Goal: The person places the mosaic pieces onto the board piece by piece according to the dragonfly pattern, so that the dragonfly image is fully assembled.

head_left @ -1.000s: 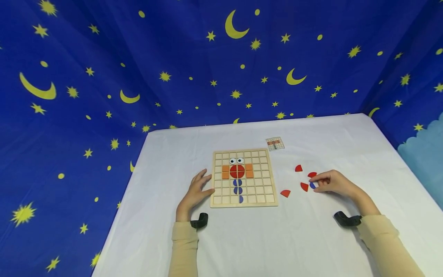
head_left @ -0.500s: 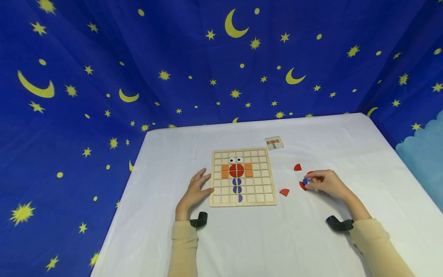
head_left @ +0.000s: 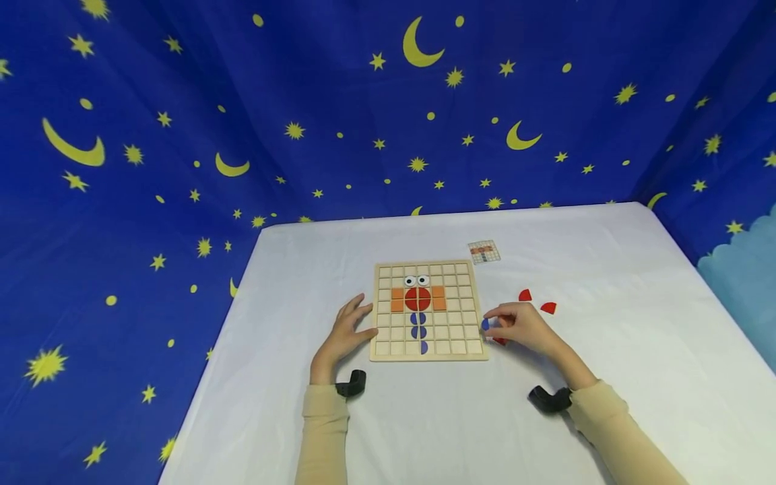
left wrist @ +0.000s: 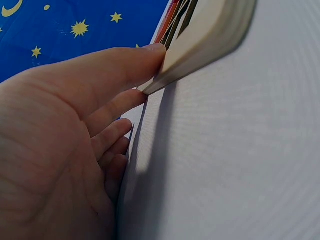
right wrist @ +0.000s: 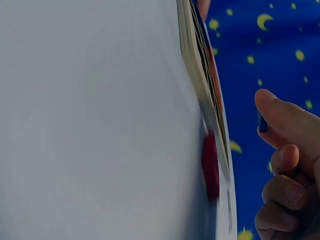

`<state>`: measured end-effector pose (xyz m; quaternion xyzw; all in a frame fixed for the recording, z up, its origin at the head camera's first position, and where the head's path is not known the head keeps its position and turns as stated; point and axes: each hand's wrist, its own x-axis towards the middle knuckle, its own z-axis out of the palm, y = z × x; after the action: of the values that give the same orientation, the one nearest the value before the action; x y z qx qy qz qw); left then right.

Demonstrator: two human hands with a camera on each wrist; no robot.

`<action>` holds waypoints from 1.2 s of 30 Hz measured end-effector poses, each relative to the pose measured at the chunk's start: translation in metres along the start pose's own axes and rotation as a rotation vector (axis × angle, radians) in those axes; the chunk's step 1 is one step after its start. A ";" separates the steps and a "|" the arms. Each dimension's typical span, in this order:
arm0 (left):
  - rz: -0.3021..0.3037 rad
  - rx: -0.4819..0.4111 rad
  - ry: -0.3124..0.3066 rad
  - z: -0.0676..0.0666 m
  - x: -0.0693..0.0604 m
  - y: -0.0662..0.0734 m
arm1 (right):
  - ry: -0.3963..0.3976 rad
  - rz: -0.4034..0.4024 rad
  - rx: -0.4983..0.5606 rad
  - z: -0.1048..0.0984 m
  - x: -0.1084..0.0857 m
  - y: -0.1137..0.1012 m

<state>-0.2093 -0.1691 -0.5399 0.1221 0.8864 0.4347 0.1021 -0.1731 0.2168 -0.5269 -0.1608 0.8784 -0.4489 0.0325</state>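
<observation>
A square wooden grid board [head_left: 451, 330] lies on the table. Set in it are two round eyes [head_left: 417, 281], a red circle of quarter pieces [head_left: 417, 298], orange squares [head_left: 439, 298] and several blue half-discs [head_left: 418, 332]. My left hand [head_left: 342, 337] rests at the board's left edge, fingers loosely spread; in the left wrist view the thumb touches the rim [left wrist: 200, 55]. Between thumb and forefinger my right hand [head_left: 524, 329] pinches a blue piece [head_left: 486, 324], held up just off the board's right edge. The right wrist view shows this blue piece [right wrist: 262, 122] edge-on.
Two red quarter pieces [head_left: 548, 308] lie beyond my right hand. Another red piece [head_left: 500, 341] is partly covered by that hand. A small pattern card [head_left: 483, 251] lies past the board's far right corner. Star-printed blue cloth [head_left: 339, 162] hangs behind the table.
My right hand has picked the blue piece up from among the red pieces and carried it left to the board's right edge. The left hand stays put.
</observation>
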 end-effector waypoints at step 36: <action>-0.024 0.012 -0.003 0.000 0.001 -0.001 | -0.031 -0.115 -0.152 0.110 0.038 -0.058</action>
<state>-0.2104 -0.1688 -0.5408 0.1126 0.8903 0.4279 0.1078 -0.1723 0.0877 -0.5427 -0.2197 0.8987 -0.3794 0.0081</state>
